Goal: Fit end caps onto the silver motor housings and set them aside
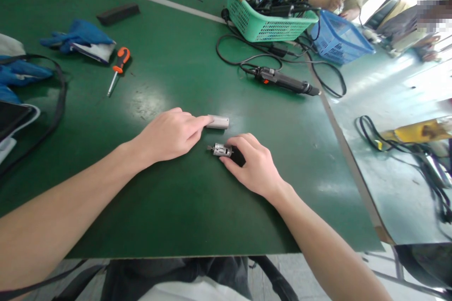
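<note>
My left hand [171, 132] rests on the green table [169, 207], its fingertips pinched on the end of a short grey tube [218, 122] lying flat. Just to the right and nearer to me, my right hand [252, 164] is closed around a small silver motor [221, 150] with a dark part behind it. The motor's shaft end points left and sticks out past my thumb. The tube and the motor lie a few centimetres apart.
An orange-handled screwdriver [118, 69] and blue gloves [79, 37] lie at the left. A corded black electric screwdriver [286, 81] lies beyond my hands. A green basket [268, 21] of tools and a blue basket [337, 37] stand at the back right, where another person's hands [335, 2] work.
</note>
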The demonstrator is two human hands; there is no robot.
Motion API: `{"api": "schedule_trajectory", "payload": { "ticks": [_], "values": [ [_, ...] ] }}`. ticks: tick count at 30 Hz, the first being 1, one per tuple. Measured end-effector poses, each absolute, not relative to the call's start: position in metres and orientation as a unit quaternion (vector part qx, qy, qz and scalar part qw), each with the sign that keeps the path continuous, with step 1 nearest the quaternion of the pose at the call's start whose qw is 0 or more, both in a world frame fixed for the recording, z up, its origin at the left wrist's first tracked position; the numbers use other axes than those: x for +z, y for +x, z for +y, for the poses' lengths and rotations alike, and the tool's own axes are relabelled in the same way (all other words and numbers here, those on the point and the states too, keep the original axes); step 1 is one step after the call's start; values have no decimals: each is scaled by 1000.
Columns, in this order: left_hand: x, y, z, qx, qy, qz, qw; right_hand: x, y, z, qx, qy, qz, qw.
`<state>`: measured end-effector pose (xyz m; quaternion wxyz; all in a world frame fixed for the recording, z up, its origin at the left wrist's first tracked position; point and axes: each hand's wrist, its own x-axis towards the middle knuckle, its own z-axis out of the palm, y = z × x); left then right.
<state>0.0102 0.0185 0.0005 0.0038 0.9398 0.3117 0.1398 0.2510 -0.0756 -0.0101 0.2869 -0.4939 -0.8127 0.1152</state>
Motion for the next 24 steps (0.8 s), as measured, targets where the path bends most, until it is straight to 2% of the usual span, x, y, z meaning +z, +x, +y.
{"api": "schedule_trajectory", "payload": {
  "ticks": [14,24],
  "values": [
    [-2,7,18,172,941,293,-3,-12,248,-71,152,-518,-791,289],
    [-1,11,13,132,966,221,20,-11,247,-71,154,-519,-788,292]
  ]
}}
